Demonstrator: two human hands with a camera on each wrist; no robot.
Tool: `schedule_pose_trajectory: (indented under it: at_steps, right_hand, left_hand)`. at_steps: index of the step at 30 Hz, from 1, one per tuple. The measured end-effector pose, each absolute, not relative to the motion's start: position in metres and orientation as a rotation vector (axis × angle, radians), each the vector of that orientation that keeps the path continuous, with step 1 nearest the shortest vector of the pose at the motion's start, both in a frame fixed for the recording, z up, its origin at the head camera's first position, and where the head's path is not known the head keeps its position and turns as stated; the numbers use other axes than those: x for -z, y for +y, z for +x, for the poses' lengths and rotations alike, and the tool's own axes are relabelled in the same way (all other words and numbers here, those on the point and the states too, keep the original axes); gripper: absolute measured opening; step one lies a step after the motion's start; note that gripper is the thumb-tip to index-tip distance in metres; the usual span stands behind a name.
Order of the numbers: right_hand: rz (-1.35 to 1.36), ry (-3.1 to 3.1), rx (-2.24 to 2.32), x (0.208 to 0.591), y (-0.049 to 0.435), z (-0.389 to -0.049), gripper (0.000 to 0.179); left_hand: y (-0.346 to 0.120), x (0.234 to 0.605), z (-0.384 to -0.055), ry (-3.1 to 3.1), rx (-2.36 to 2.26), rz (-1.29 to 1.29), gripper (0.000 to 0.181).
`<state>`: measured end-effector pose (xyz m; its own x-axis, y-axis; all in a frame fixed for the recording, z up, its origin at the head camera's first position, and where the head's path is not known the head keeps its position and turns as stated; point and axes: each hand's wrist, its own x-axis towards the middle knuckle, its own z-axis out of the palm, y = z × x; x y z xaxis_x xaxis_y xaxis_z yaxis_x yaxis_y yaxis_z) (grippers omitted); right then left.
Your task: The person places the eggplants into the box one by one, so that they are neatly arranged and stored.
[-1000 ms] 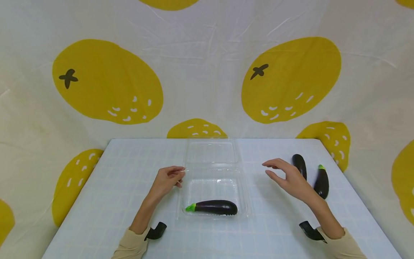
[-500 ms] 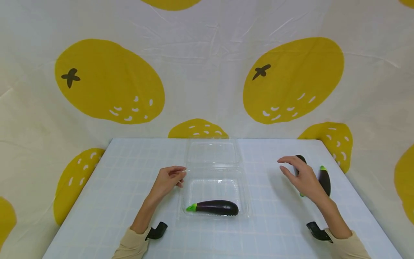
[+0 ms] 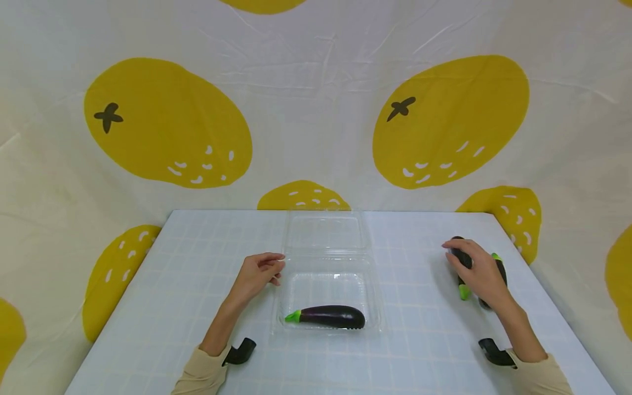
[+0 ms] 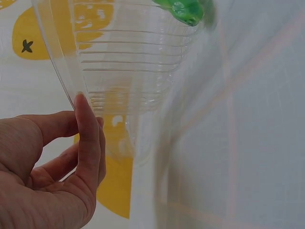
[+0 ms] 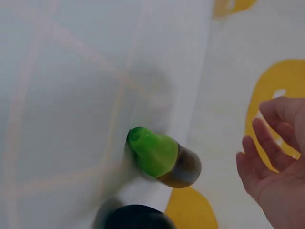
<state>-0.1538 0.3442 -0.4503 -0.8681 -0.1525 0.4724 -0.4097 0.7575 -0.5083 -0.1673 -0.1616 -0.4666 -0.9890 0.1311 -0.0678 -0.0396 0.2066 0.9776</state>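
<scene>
A clear plastic clamshell container (image 3: 326,285) stands mid-table with its lid (image 3: 323,230) folded back. Inside, along the near side, lies an eggplant (image 3: 331,317) with its green cap to the left. My left hand (image 3: 254,277) pinches the container's left rim between thumb and fingers; the left wrist view shows this hand (image 4: 71,152) at the rim. At the right, my right hand (image 3: 479,271) hovers above a second eggplant (image 3: 461,258), partly hiding it, fingers loosely bent and apart from it. A third eggplant (image 3: 501,270) is partly covered by that hand.
The table (image 3: 405,340) wears a pale checked cloth. A white sheet (image 3: 311,109) with large yellow fruit prints hangs behind it. Black wrist mounts (image 3: 241,351) sit beside both sleeves.
My right hand has moved right, from beside the container to over the second eggplant. My left hand, the container and the eggplant inside stay where they were.
</scene>
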Motion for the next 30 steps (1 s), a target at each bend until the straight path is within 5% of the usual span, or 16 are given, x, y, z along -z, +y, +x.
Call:
schedule_pose_trajectory:
  at_steps: [30]
  right_hand:
    - [0.353,-2.763,-0.827,0.471,0.383,-0.159,0.027]
  left_hand:
    - [-0.161,0.469,-0.169,2.356,-1.877,0.057,0.030]
